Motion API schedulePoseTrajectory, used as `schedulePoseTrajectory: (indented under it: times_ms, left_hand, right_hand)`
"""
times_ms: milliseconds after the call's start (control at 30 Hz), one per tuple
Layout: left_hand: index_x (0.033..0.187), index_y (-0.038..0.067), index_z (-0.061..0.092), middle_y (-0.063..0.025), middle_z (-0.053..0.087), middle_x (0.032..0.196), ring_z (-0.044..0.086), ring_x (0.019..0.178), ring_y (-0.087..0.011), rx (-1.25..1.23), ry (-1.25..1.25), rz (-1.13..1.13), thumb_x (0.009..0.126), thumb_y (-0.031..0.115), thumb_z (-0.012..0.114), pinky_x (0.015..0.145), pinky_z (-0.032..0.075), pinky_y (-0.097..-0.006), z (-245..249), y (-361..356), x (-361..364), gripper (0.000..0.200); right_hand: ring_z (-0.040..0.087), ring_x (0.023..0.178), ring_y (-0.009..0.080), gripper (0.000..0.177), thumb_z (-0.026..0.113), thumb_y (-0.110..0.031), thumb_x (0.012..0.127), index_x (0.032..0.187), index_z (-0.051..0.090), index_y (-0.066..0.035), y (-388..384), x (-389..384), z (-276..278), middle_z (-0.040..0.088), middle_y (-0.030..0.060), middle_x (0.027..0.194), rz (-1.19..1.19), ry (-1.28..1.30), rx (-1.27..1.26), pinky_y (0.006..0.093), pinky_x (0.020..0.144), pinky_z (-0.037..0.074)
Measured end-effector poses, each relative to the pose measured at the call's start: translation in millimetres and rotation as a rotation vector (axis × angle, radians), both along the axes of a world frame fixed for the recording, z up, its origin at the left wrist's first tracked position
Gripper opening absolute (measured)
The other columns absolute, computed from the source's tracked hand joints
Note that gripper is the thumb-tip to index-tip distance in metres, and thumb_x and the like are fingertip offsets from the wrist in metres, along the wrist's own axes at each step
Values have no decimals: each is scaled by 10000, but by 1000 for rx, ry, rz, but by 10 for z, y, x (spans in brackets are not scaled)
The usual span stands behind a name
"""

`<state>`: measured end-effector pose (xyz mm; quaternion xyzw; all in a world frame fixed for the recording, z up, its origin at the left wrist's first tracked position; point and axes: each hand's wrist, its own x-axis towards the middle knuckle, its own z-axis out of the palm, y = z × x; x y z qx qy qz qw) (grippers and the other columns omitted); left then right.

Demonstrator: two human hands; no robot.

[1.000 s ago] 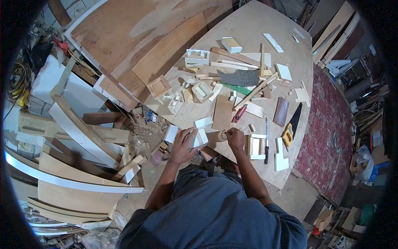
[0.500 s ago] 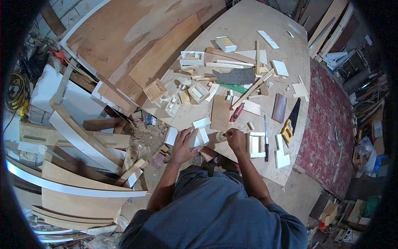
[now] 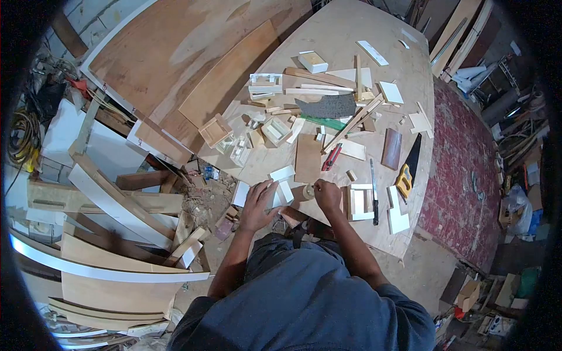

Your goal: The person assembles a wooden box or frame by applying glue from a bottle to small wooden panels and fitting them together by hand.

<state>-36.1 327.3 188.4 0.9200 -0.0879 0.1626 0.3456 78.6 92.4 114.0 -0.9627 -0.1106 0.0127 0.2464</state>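
Note:
My left hand (image 3: 258, 206) lies flat, fingers spread, on small white-faced board pieces (image 3: 283, 186) at the near edge of the plywood worktable (image 3: 351, 23). My right hand (image 3: 328, 196) is closed and pinches something thin at its fingertips, right beside a small roll of tape (image 3: 308, 191); what it pinches is too small to name. A white U-shaped frame piece (image 3: 360, 202) lies just right of that hand. A brown board (image 3: 308, 158) lies just beyond both hands.
A red utility knife (image 3: 330, 158), a long thin blade (image 3: 373, 192), a yellow-handled handsaw (image 3: 408, 168), sandpaper (image 3: 326, 106) and several small wooden boxes and offcuts cover the table. Planks and curved boards (image 3: 111, 193) pile up at the left. A red carpet (image 3: 468, 158) lies at the right.
Both hands stay at the same spot on the near table edge. The view has drifted slightly, so the table items sit a little higher and further left in the picture.

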Motion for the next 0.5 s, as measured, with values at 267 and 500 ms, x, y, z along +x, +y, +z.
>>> schedulePoseTrajectory:
  times_ms: [267,500]
  left_hand:
    - [1381,84,497,-118,473,1398,472,1265,-340,3,22,27,622,74,828,1063,406,-442,24,13,-28,828]
    - [1389,67,484,-120,468,1373,476,1222,-354,12,-12,9,686,159,818,1051,391,-471,-34,61,-57,784]
  right_hand:
    - [677,759,375,111,651,-186,807,860,693,-98,-41,33,-218,688,166,790,150,21,93,485,671,535]
    - [694,773,332,125,701,-155,765,875,721,-100,10,35,-14,714,131,829,114,108,80,436,701,553]
